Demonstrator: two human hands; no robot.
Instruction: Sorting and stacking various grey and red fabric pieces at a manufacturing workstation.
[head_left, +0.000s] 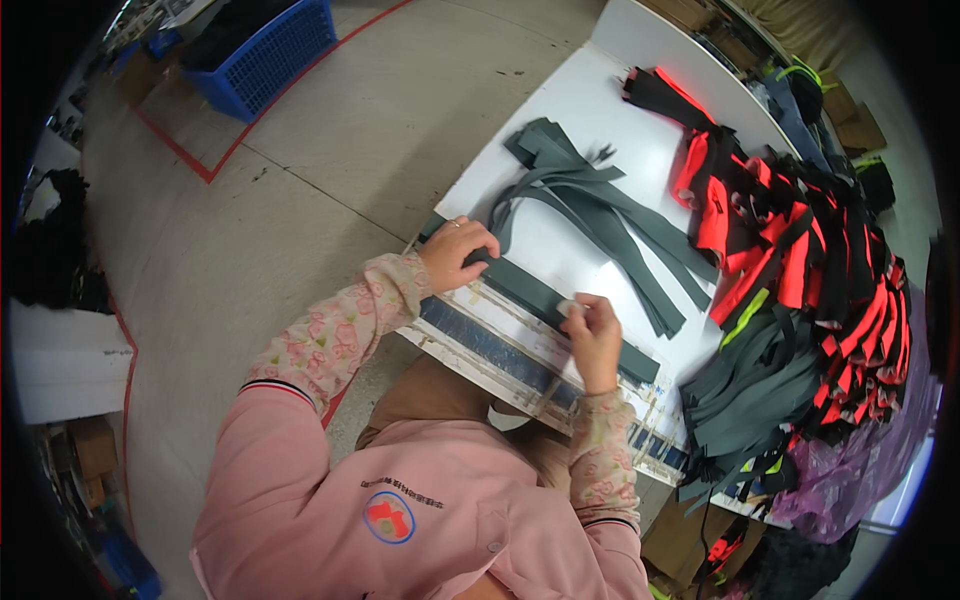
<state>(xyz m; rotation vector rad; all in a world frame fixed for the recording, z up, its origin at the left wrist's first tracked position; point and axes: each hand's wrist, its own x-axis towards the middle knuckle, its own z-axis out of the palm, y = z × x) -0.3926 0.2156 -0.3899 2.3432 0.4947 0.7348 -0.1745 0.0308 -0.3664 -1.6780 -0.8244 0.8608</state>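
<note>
A dark grey fabric strip [525, 290] lies along the front edge of the white table [590, 130], next to a worn, taped border. My left hand [455, 258] is closed over the strip near its left end, with the fingers curled down on it. My right hand [594, 340] pinches a small whitish rounded piece [569, 308], perhaps chalk, at the strip's right part. Farther back lies a loose pile of grey strips [570, 180], some crossing each other.
Many black and bright red fabric pieces [760, 220] heap along the table's right side. Grey strips [755, 370] hang bunched at the near right, beside a purple plastic bag [840, 480]. A raised white board [700, 70] edges the far side. A blue crate [265, 65] stands on the floor.
</note>
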